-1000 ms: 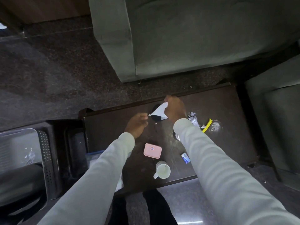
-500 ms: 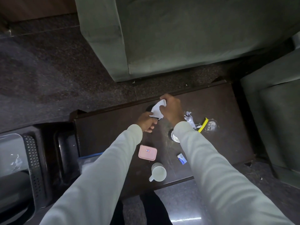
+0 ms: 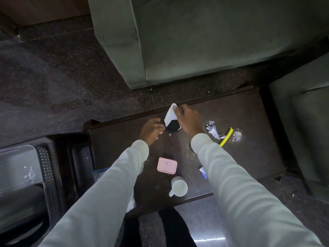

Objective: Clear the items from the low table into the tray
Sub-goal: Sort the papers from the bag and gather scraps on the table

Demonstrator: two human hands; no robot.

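Note:
My right hand pinches a white-and-black folded paper by its top, lifted over the far edge of the dark low table. My left hand hovers just left of the paper with fingers curled, touching its lower black part or close to it. On the table lie a pink box, a white mug, a small blue-and-white packet, crumpled white paper and a yellow strip. A dark tray sits left of the table.
A green sofa stands beyond the table and another seat at the right. A grey perforated bin is at far left. Something clear with a blue edge lies under my left sleeve.
My right hand has raised the paper higher, and it now hangs upright. My left hand has slipped slightly away from it. The view has shifted a little.

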